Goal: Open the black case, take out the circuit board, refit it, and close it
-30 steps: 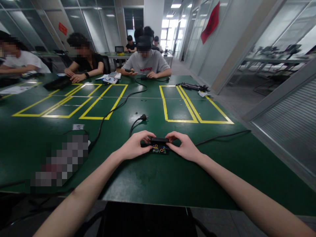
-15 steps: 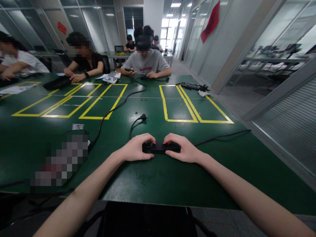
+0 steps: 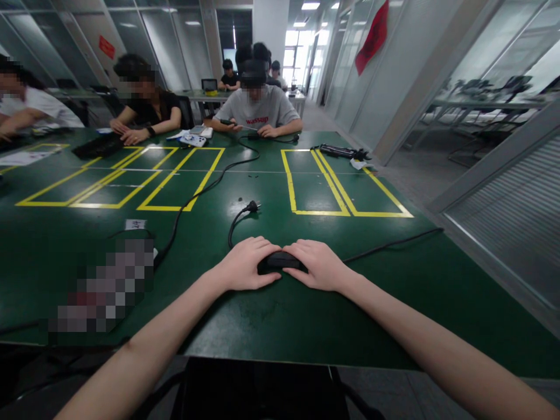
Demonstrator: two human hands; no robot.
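Observation:
A black power adapter (image 3: 282, 261) lies on the green table close in front of me, its ends covered by my hands. My left hand (image 3: 250, 262) wraps around its left end, fingers over the top and thumb along the near side. My right hand (image 3: 315, 263) grips the right end in the same way, and the fingertips of both hands almost meet. Beyond my left hand a short cord curves up to a black plug (image 3: 252, 207) with its pins pointing right. A thin black cable (image 3: 394, 244) runs from beside my right hand toward the table's right edge.
A blurred-out power strip (image 3: 109, 286) lies at left, its thick cord (image 3: 179, 219) crossing the green table (image 3: 350, 332). Yellow tape rectangles (image 3: 321, 213) mark the far half. A folded black tripod-like object (image 3: 341, 153) rests at far right. Several people sit across the table.
Both hands have closed in toward the adapter's middle, fingers now wrapped over its top where they pinched its ends before. The view has shifted slightly.

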